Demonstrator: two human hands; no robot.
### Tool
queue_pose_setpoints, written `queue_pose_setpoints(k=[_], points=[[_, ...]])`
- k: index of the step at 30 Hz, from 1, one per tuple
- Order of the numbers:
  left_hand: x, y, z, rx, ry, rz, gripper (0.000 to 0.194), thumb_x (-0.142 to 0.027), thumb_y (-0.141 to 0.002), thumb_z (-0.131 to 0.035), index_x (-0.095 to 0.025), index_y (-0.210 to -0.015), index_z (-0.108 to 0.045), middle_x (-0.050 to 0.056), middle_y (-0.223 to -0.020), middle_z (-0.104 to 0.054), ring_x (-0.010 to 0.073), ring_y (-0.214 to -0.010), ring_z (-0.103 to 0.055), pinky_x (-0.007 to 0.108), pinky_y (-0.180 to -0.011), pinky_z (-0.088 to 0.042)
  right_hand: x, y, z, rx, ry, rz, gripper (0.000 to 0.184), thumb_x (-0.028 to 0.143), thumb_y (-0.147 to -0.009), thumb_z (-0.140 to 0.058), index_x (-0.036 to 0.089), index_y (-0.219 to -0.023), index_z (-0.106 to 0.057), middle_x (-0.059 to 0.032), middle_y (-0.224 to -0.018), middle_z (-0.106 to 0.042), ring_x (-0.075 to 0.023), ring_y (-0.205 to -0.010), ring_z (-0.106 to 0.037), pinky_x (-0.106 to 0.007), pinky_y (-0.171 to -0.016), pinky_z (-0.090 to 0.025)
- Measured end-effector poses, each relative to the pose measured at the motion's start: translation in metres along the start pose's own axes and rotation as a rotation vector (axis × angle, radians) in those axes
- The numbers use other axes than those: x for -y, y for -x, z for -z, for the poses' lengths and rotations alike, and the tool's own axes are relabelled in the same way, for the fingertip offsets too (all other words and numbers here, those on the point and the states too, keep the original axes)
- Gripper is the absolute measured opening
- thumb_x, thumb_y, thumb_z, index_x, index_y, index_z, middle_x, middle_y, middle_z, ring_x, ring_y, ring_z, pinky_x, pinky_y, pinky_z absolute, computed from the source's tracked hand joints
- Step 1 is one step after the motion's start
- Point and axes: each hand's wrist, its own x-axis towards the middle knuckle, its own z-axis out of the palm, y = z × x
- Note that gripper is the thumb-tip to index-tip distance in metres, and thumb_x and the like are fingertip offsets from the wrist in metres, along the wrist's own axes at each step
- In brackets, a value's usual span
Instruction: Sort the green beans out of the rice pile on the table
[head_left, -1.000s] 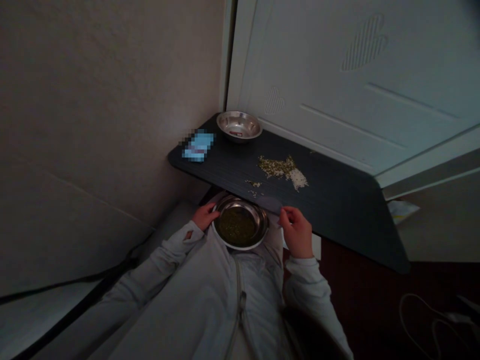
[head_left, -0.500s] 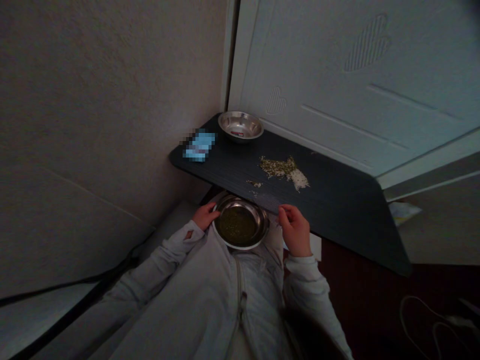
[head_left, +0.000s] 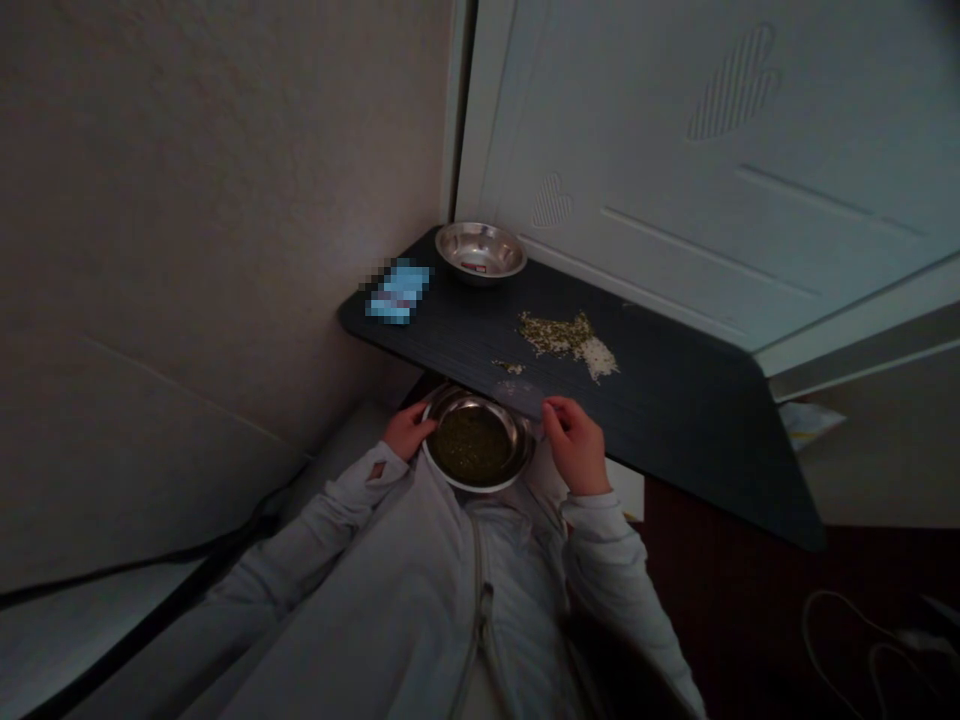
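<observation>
A steel bowl (head_left: 517, 465) filled partly with small green grains (head_left: 472, 447), probably mung beans, rests on my lap below the table edge. My left hand (head_left: 409, 432) is closed on its left rim, thumb over the top. At the table's front edge, right of the bowl, my right hand (head_left: 576, 445) has its thumb and fingers pinched together. A faint, see-through whitish patch (head_left: 520, 392) reaches toward those fingertips; what it is, I cannot make out. Beyond it on the table lies a spread of mixed green and white grains (head_left: 555, 335), with a white rice-like heap (head_left: 598, 356) at its right.
The dark table (head_left: 697, 430) stands against a white door (head_left: 637, 150). A second steel bowl (head_left: 480, 238) with a red label inside sits at the back left. Beside it lies a blurred-out blue item (head_left: 400, 292). A pale cable (head_left: 810, 620) lies on the floor at right.
My right hand has moved slightly left and up, closer to the bowl and table edge. The bowl on my lap has shifted very slightly left and up with my left hand.
</observation>
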Motion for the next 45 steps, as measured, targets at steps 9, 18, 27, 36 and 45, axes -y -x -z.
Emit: queue_pose_setpoints(k=[9, 18, 27, 36, 45], points=[[0.001, 0.000, 0.000, 0.005, 0.014, -0.011, 0.039, -0.028, -0.056, -0.048, -0.012, -0.090, -0.057, 0.002, -0.083, -0.062, 0.0182, -0.079, -0.053, 0.028, -0.072, -0.041, 0.001, -0.002, -0.002, -0.003, -0.090, -0.017, 0.030, 0.038, -0.072, -0.038, 0.016, -0.084, -0.054, -0.0004, -0.057, -0.057, -0.0105, -0.053, -0.051, -0.021, -0.053, -0.037], [-0.008, 0.003, 0.001, 0.010, -0.038, -0.008, 0.035, -0.027, -0.056, -0.046, -0.013, -0.085, -0.058, 0.000, -0.076, -0.062, 0.0175, -0.076, -0.053, 0.027, -0.070, -0.041, 0.000, -0.005, -0.007, -0.081, 0.059, -0.047, 0.029, 0.038, -0.072, -0.037, 0.017, -0.082, -0.054, 0.0002, -0.056, -0.058, -0.0116, -0.052, -0.053, -0.022, -0.054, -0.037], [0.000, 0.001, 0.001, 0.008, 0.028, -0.039, 0.038, -0.028, -0.056, -0.048, -0.014, -0.089, -0.058, 0.001, -0.084, -0.062, 0.0184, -0.080, -0.053, 0.029, -0.073, -0.040, -0.013, -0.009, 0.007, -0.122, 0.078, -0.121, 0.032, 0.042, -0.070, -0.038, 0.016, -0.080, -0.054, -0.0011, -0.055, -0.059, -0.0120, -0.052, -0.054, -0.021, -0.052, -0.036], [-0.002, 0.002, 0.002, 0.008, 0.007, -0.015, 0.036, -0.027, -0.056, -0.048, -0.013, -0.088, -0.058, 0.001, -0.080, -0.062, 0.0178, -0.078, -0.053, 0.028, -0.072, -0.040, -0.031, -0.017, 0.018, -0.192, 0.152, -0.133, 0.032, 0.041, -0.070, -0.038, 0.016, -0.081, -0.054, -0.0018, -0.055, -0.059, -0.0140, -0.055, -0.053, -0.023, -0.054, -0.035], [0.002, 0.000, 0.001, 0.015, -0.013, -0.035, 0.035, -0.028, -0.057, -0.047, -0.013, -0.086, -0.058, 0.001, -0.080, -0.061, 0.0176, -0.077, -0.052, 0.028, -0.070, -0.040, -0.047, -0.032, 0.033, -0.246, 0.212, -0.191, 0.031, 0.040, -0.070, -0.039, 0.015, -0.079, -0.055, -0.0031, -0.057, -0.059, -0.0144, -0.056, -0.052, -0.024, -0.055, -0.035]])
